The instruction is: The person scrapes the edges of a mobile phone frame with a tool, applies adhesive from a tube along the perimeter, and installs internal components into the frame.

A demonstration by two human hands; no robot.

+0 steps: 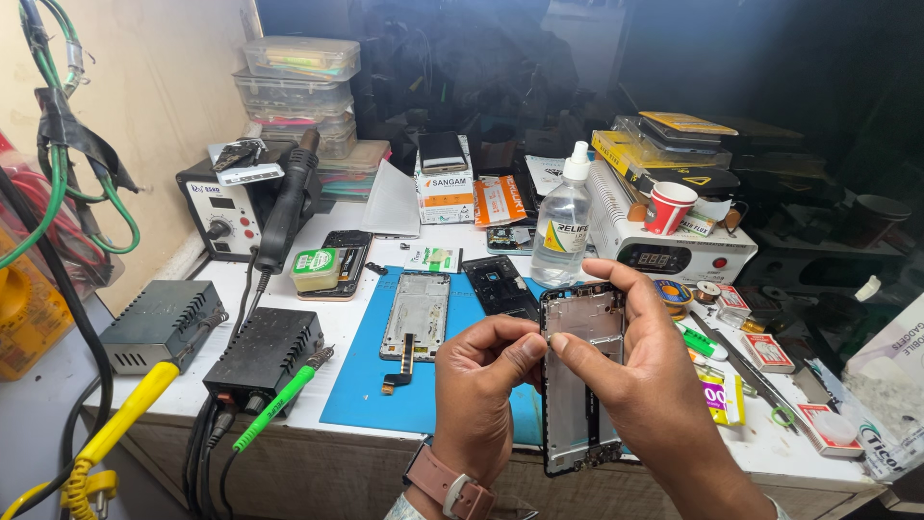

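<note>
My left hand (481, 390), a pink watch strap on its wrist, and my right hand (630, 371) hold an opened phone frame (577, 385) upright over the front of a blue work mat (361, 380). The left thumb and forefinger pinch at the frame's left edge near its top. My right hand wraps the frame from the right, fingers curled over its top edge. Another bare phone frame (416, 313) with a dangling flex cable lies on the mat. A dark phone part (500, 286) rests beside it.
A clear liquid bottle (563, 221) stands behind the mat. At left sit a hot-air station (229, 207), two black power boxes (265, 351) and soldering irons with yellow (125, 424) and green (284, 395) handles. A white machine (674, 252) carries a red paper cup (667, 207). Small boxes and tools crowd the right.
</note>
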